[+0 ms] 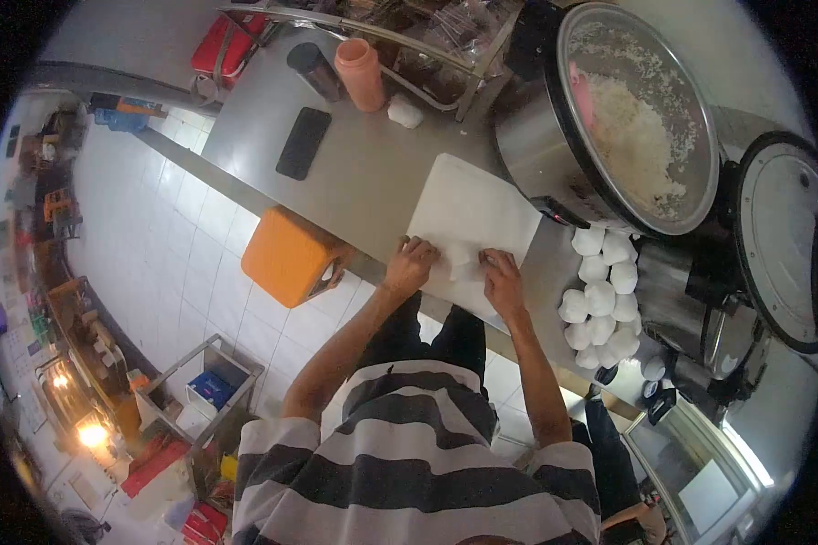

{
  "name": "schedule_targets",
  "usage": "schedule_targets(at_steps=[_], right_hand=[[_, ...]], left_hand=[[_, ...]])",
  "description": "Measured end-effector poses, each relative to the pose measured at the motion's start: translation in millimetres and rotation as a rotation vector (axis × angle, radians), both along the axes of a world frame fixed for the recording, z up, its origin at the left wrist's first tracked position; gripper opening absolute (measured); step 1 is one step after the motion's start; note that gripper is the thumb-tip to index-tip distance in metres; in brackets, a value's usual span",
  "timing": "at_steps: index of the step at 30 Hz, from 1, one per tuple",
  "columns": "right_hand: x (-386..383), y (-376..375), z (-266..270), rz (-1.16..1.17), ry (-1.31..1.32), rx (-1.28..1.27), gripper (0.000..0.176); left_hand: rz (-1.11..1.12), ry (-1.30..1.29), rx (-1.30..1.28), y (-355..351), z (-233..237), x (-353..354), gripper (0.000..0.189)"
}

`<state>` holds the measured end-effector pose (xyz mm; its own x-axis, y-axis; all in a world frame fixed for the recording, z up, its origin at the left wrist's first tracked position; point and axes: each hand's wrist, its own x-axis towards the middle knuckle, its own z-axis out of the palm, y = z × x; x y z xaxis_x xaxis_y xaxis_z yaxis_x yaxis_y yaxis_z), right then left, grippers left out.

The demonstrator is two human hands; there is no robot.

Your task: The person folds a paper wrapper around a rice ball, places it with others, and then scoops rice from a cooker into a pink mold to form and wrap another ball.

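A small white lump (460,259), likely rice, lies on the white cutting board (475,198) between my hands. My left hand (413,263) is at its left with curled fingers, and my right hand (501,275) is at its right, fingertips pinched together. Whatever thin material they may hold is too faint to make out. Several white wrapped balls (600,298) are heaped right of the board. Beyond them stands a large open cooker (541,123) with rice (636,145) and a pink utensil (581,95) inside.
A black phone (304,143), a dark tumbler (314,71), an orange bottle (360,74) and a white bundle (404,112) are on the metal counter. An orange stool (287,257) stands by its front edge. A round lid (782,241) is at right. Another person's arm shows lower right.
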<state>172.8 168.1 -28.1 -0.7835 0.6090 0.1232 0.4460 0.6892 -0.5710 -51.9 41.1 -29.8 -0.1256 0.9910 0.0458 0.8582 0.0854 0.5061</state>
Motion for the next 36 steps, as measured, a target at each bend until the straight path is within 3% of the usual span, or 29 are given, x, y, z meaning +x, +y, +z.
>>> schedule_targets(at_steps=[4, 8, 11, 13, 16, 20, 22, 26, 28, 29, 31, 35, 36], right_hand=[[-3.6, -0.4, 48.4, 0.045, -0.076, -0.015, 0.036], [6.8, 11.3, 14.1, 0.103, -0.111, -0.05, 0.033], [-0.7, 22.7, 5.5, 0.059, -0.048, -0.195, 0.03], [-8.2, 27.6, 13.8, 0.079, -0.04, -0.333, 0.025], [-13.5, 30.3, 46.3, 0.11, -0.004, -0.345, 0.021], [-3.0, 20.9, 25.2, 0.122, -0.043, -0.19, 0.02], [-7.8, 22.7, 12.9, 0.019, 0.107, -0.306, 0.019], [-17.9, 34.8, 0.7, 0.0, 0.083, -0.377, 0.018], [-29.7, 46.2, 3.6, 0.03, -0.157, -0.34, 0.016], [-34.7, 46.9, 8.0, 0.024, -0.156, -0.338, 0.016], [-48.2, 46.0, 24.2, -0.206, -0.115, -0.555, 0.014], [-54.5, 35.8, 10.1, -0.328, 0.003, -0.382, 0.018], [-54.3, 37.0, 16.1, -0.222, -0.093, -0.262, 0.022]], left_hand=[[-0.032, 0.04, 0.099, -11.0, 22.6, -2.9, 0.031], [-0.042, 0.003, 0.139, -10.1, 14.1, -3.2, 0.03], [0.019, -0.092, 0.099, -3.1, -6.0, -2.8, 0.021], [0.069, -0.206, 0.053, 6.1, -6.6, -5.9, 0.024], [0.116, -0.326, -0.007, 13.3, -6.5, -11.3, 0.027], [0.115, -0.394, 0.048, 14.9, -22.4, -10.9, 0.015], [0.149, -0.419, 0.041, 19.0, -22.2, -10.6, 0.016], [0.218, -0.371, 0.003, 27.9, -5.8, -5.3, 0.017], [0.175, -0.319, -0.067, 37.2, -5.4, -7.5, 0.018], [0.141, -0.258, -0.136, 40.5, -5.0, -9.1, 0.02], [0.168, -0.298, -0.133, 46.0, -3.7, -7.3, 0.022], [0.159, -0.301, -0.047, 49.6, -12.6, -4.0, 0.032], [0.139, -0.301, -0.038, 49.5, -8.9, -2.2, 0.032]])
